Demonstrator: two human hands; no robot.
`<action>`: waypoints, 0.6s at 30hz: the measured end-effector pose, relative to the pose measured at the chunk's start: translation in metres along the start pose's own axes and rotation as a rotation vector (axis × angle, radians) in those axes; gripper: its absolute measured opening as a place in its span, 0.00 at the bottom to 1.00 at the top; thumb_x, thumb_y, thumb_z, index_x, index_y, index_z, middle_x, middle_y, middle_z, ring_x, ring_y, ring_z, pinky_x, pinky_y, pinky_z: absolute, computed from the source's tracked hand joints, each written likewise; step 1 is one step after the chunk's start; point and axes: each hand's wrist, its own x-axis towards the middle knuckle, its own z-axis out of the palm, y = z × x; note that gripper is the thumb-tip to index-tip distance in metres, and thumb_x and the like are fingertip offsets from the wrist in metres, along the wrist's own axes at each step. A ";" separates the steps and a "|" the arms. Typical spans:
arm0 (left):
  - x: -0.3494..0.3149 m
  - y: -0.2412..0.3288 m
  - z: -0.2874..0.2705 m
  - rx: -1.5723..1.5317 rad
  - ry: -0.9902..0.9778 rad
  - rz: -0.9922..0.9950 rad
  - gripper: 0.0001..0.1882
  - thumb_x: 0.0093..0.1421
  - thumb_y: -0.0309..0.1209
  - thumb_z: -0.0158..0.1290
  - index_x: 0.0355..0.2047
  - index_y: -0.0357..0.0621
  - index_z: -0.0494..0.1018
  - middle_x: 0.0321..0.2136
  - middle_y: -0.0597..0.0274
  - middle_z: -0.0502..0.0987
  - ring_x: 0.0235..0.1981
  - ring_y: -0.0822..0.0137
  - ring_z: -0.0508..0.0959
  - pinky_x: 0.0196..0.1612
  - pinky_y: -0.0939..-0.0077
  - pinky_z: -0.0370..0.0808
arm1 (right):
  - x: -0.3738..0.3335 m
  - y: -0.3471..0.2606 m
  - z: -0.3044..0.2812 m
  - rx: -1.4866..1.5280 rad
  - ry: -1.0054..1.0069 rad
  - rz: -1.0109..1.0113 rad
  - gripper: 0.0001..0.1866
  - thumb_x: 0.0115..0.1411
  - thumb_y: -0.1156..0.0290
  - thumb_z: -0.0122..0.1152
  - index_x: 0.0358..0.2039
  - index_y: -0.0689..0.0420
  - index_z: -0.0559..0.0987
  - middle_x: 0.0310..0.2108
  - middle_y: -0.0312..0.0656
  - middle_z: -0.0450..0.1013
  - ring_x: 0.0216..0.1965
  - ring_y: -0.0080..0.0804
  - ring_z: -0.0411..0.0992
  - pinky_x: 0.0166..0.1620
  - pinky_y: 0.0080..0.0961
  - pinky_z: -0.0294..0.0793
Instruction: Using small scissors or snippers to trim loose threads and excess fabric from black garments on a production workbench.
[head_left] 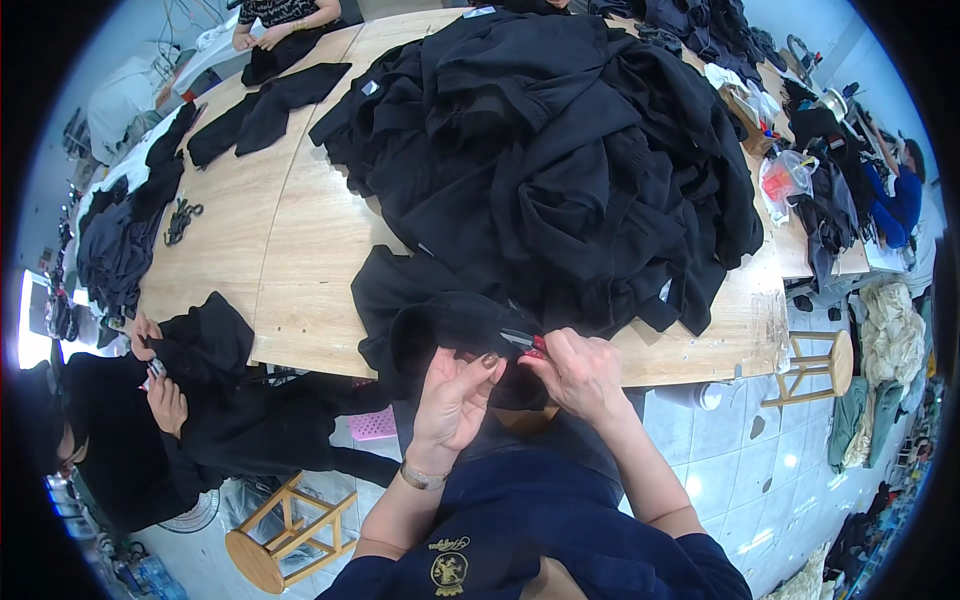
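Observation:
My left hand [452, 400] pinches a fold of a black garment [430, 315] that hangs over the near edge of the wooden table [300, 250]. My right hand [580, 372] grips small thread snips with a red handle [527, 343], their blades touching the same fabric just above my left fingers. A gold bracelet sits on my left wrist. Beyond my hands, a big heap of black garments [560, 150] covers the table's middle and right.
A person in black at the left [150, 420] works on another black garment. Another person sits at the far end [285, 20], and one in blue at the right [900, 200]. Wooden stools [285, 540] [815, 365] stand on the tiled floor. Smaller black piles [260, 110] lie left.

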 end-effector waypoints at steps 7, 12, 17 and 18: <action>-0.001 -0.002 0.000 0.037 -0.004 0.007 0.24 0.54 0.13 0.50 0.51 0.41 0.61 0.41 0.58 0.71 0.41 0.69 0.76 0.47 0.77 0.76 | 0.006 0.000 -0.004 -0.063 0.010 -0.086 0.16 0.52 0.56 0.61 0.21 0.54 0.69 0.16 0.37 0.64 0.16 0.32 0.67 0.20 0.25 0.64; -0.002 -0.003 0.003 0.101 -0.007 0.026 0.27 0.54 0.13 0.51 0.53 0.43 0.59 0.44 0.58 0.68 0.43 0.70 0.74 0.47 0.75 0.76 | 0.006 0.001 -0.003 -0.098 0.030 -0.109 0.17 0.52 0.55 0.61 0.21 0.53 0.69 0.15 0.35 0.62 0.15 0.28 0.66 0.19 0.22 0.64; -0.004 -0.003 0.001 0.129 -0.023 0.035 0.28 0.53 0.12 0.51 0.53 0.45 0.58 0.45 0.58 0.67 0.46 0.68 0.72 0.47 0.74 0.75 | -0.004 0.003 -0.006 -0.012 -0.006 -0.080 0.17 0.53 0.54 0.60 0.21 0.53 0.70 0.16 0.38 0.64 0.16 0.33 0.66 0.21 0.28 0.63; -0.004 -0.002 0.001 0.143 -0.025 0.029 0.29 0.53 0.12 0.51 0.53 0.45 0.58 0.45 0.58 0.67 0.46 0.68 0.72 0.47 0.74 0.75 | -0.005 0.003 -0.006 -0.011 -0.008 -0.079 0.17 0.53 0.54 0.60 0.21 0.53 0.70 0.16 0.38 0.64 0.16 0.33 0.66 0.21 0.28 0.63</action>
